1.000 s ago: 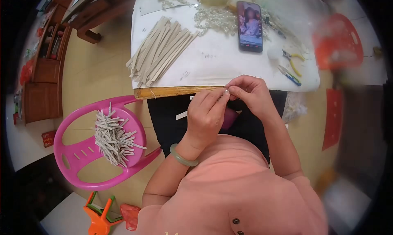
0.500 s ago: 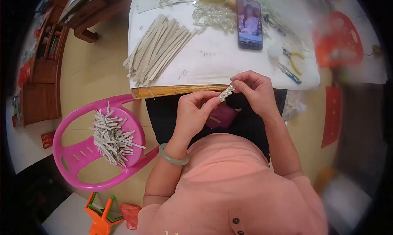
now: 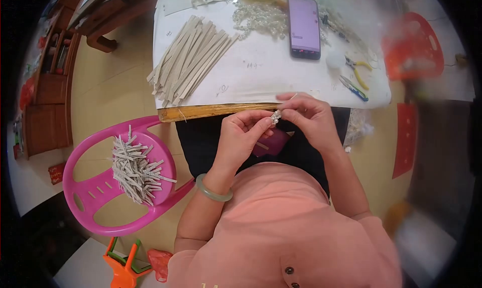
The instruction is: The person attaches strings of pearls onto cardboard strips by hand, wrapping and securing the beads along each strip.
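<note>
Over my lap, my left hand [image 3: 243, 133] is closed, pinching a short strip covered in pearl-like beads [image 3: 275, 118] between thumb and fingers. The beaded end sticks out toward my right hand [image 3: 309, 116], whose thumb is close beside it. The right fingers are bent together and partly blurred; a thin pale end shows above them, and what they pinch is too small to name. Below the hands lies a dark purple item [image 3: 271, 142] on the black cloth [image 3: 201, 142] over my lap.
A bundle of long pale strips [image 3: 193, 62] lies on the white-covered table [image 3: 251, 82]. Beyond are a phone [image 3: 304, 27], strung beads [image 3: 258, 19], yellow-handled pliers [image 3: 359, 72] and blue-handled cutters [image 3: 354, 88]. To the left, a pink chair [image 3: 83, 157] bears a pile of short strips [image 3: 138, 170].
The beaded strip is now more hidden in my left hand, with less sticking out. My right fingers have shifted slightly left, index finger lifted and blurred. The phone screen picture has changed.
</note>
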Action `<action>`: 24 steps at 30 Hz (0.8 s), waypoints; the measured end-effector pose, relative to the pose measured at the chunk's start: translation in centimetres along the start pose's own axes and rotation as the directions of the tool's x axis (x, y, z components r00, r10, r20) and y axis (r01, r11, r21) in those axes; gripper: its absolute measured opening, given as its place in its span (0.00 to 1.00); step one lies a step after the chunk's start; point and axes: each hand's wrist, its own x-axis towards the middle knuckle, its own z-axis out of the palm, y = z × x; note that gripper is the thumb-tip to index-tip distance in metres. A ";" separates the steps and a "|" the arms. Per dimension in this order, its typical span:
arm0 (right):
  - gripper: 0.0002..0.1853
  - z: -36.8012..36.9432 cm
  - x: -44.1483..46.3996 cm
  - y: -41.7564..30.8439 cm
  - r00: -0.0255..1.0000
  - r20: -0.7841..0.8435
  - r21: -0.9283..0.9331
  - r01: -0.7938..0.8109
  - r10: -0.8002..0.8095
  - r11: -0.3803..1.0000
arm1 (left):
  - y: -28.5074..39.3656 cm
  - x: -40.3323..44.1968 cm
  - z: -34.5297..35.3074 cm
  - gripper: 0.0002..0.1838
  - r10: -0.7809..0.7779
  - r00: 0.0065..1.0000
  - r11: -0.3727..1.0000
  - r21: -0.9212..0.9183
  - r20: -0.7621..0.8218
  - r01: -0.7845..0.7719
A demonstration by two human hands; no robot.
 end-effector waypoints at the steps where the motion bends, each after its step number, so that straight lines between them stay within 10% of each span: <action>1: 0.05 0.4 -0.1 0.0 0.998 -0.001 0.024 -0.068 0.068 0.997 | 0.1 -0.1 0.1 0.09 -0.018 1.000 1.000 -0.013 0.012 0.018; 16: 0.04 1.4 -0.1 1.2 0.995 -0.076 0.154 -0.048 0.060 0.987 | -0.2 -0.4 1.2 0.11 0.111 0.994 0.983 0.148 -0.007 -0.109; 24: 0.04 1.5 -0.3 1.7 0.988 -0.117 -0.162 0.079 -0.099 0.984 | -0.2 -0.2 1.1 0.08 0.131 0.990 0.956 0.270 -0.055 -0.111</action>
